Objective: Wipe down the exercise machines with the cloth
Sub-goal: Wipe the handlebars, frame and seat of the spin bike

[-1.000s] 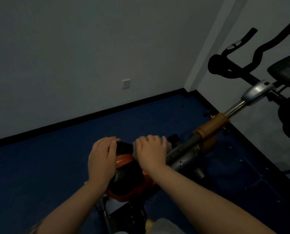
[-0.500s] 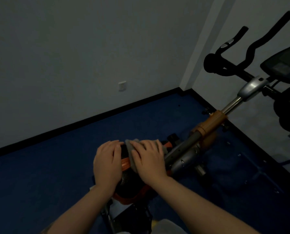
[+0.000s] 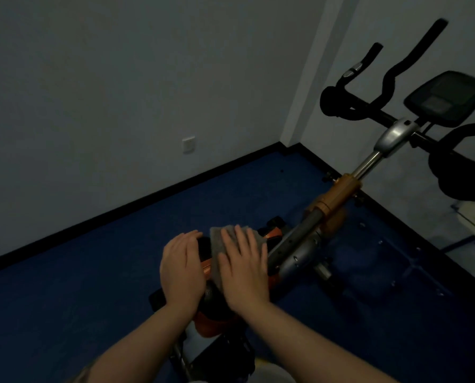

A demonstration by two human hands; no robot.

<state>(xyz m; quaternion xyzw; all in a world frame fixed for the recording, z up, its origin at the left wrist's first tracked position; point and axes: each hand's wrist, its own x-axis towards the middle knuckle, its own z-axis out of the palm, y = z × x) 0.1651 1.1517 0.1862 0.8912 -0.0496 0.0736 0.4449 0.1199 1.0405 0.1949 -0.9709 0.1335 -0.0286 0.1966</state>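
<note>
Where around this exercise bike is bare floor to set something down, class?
Free: blue floor between the black skirting and the seat. Crowded: the seat, under the left hand, right hand and cloth; also around the frame.

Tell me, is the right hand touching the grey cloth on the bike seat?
Touching. The head view shows the right hand lying flat on the grey cloth, fingers straight, pressing it onto the seat, with no gap between them.

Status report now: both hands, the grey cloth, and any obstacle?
Right hand flat, pressing grey cloth on black-and-orange bike saddle. Left hand flat, resting on saddle beside it. No obstacle visible.
</note>
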